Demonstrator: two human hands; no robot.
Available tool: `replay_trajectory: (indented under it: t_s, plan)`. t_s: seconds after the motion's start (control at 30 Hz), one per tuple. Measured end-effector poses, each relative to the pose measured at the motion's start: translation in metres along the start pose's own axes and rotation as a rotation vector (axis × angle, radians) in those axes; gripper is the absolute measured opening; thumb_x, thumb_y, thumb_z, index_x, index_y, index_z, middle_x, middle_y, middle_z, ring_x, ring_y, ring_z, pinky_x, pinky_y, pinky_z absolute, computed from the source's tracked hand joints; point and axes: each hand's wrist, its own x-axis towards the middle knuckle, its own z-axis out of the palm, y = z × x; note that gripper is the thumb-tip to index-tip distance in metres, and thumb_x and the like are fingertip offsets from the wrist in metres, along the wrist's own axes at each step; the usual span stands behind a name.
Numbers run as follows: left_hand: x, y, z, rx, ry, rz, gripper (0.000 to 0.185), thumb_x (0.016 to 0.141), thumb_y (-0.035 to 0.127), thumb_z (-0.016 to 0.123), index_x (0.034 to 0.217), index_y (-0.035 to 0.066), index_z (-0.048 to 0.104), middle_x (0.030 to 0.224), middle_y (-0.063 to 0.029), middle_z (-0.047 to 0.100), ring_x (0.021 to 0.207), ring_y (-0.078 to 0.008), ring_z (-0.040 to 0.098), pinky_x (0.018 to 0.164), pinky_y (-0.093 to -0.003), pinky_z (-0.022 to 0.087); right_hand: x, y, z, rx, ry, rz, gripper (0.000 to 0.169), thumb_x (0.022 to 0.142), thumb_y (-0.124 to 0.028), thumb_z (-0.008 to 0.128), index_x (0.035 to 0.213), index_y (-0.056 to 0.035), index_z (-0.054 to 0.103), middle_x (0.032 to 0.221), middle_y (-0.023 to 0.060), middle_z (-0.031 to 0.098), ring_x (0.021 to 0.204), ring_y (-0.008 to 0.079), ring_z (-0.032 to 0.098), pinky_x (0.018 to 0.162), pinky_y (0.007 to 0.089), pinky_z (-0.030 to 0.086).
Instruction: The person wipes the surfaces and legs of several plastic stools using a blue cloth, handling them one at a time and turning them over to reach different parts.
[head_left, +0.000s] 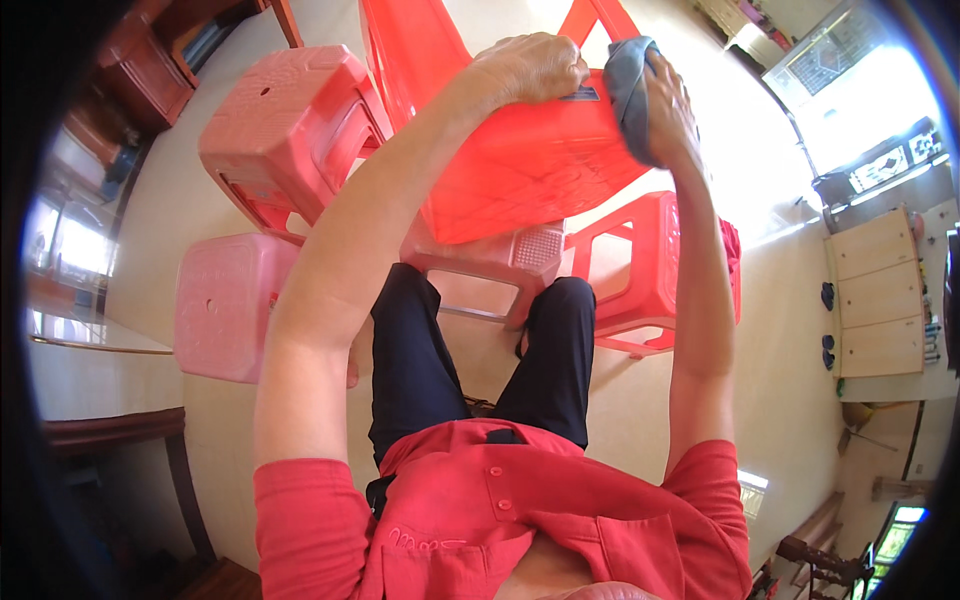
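A bright red plastic stool is tipped over in front of me, its seat towards my body and its legs pointing away. My left hand is curled over the far edge of the seat, close to a small label. A blue-grey cloth lies bunched under my right hand, against the right edge of the same stool. The fingertips of my left hand are partly hidden. Beneath the tipped stool, another pinkish-red stool stands between it and my knees.
To the left are a stack of faded red stools and a pink stool. Another red stool stands at the right, with red fabric beside it. Wooden cabinets line the right wall; a dark-edged table stands lower left.
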Motion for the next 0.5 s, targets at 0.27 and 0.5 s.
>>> replay_trajectory:
  t_s: [0.27,0.5]
  plan:
    - [0.001,0.004,0.004,0.049,0.054,0.025,0.041,0.089,0.036,0.040,0.082,0.004,0.064,0.084,-0.0165,0.064,0.082,-0.0324,0.061,0.078,-0.0418,0.047,-0.001,0.001,-0.005,-0.036,-0.049,-0.016,0.053,0.076,-0.002,0.051,0.128,-0.0069,0.044,0.140,0.0159,0.035,0.128,0.0361,0.035,0.101,0.0503,0.033]
    - [-0.019,-0.005,0.000,0.050,0.178,0.263,0.045,0.090,0.043,0.045,0.078,0.005,0.065,0.067,-0.0151,0.061,0.068,-0.0330,0.059,0.065,-0.0414,0.046,-0.009,0.032,0.000,0.067,-0.071,-0.050,0.047,0.079,0.000,0.049,0.125,-0.0032,0.046,0.141,0.0165,0.033,0.126,0.0416,0.034,0.101,0.0470,0.036]
